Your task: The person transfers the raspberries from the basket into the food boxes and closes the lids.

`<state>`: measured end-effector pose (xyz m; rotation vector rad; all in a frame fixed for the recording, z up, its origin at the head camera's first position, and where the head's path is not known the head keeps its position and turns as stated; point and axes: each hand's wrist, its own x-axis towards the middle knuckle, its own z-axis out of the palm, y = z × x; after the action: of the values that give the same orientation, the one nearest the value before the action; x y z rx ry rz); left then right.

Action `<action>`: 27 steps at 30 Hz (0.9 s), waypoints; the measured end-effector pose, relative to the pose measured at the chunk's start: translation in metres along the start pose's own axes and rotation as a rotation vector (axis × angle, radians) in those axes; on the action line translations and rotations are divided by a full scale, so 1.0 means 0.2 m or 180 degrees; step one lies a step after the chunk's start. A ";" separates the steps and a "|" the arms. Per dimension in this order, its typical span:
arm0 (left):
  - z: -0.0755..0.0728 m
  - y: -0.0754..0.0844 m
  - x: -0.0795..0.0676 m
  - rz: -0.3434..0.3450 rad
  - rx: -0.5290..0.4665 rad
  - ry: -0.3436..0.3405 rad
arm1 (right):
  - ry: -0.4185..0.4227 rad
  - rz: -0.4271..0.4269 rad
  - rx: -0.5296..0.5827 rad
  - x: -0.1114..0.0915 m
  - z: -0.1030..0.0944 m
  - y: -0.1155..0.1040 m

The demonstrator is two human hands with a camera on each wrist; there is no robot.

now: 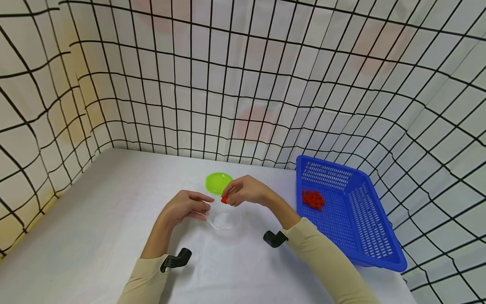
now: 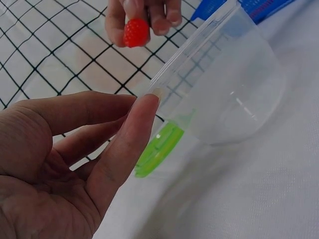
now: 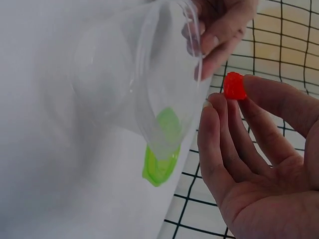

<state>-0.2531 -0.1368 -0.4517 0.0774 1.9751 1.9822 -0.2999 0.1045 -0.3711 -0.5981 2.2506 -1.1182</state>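
Observation:
A clear plastic tub stands on the white table in front of me in the head view. My left hand pinches its rim between thumb and fingers, as the left wrist view shows close up. Above the tub's opening, my right hand pinches a small red raspberry-like piece between thumb and finger, its other fingers loosely bent. The piece is clear of the tub wall. Just behind the tub lies a green lid, partly hidden by my right hand. No red piece shows inside the tub.
To the right stands a blue perforated basket with a cluster of red pieces near its left wall. Black wire mesh walls in the back and both sides of the white table.

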 end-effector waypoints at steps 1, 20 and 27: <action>0.00 0.00 0.00 -0.0002 -0.0004 -0.0003 | -0.0008 0.0004 0.0002 0.00 0.01 0.01; 0.01 0.00 0.00 -0.0002 0.0013 0.0036 | -0.0184 0.0030 0.0006 0.00 0.11 0.08; 0.01 0.00 0.00 0.0027 -0.0001 0.0008 | -0.0279 -0.0002 -0.0158 -0.01 0.14 0.09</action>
<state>-0.2522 -0.1353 -0.4523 0.0833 1.9792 1.9888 -0.2828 0.0994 -0.3983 -0.6553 2.2085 -1.0191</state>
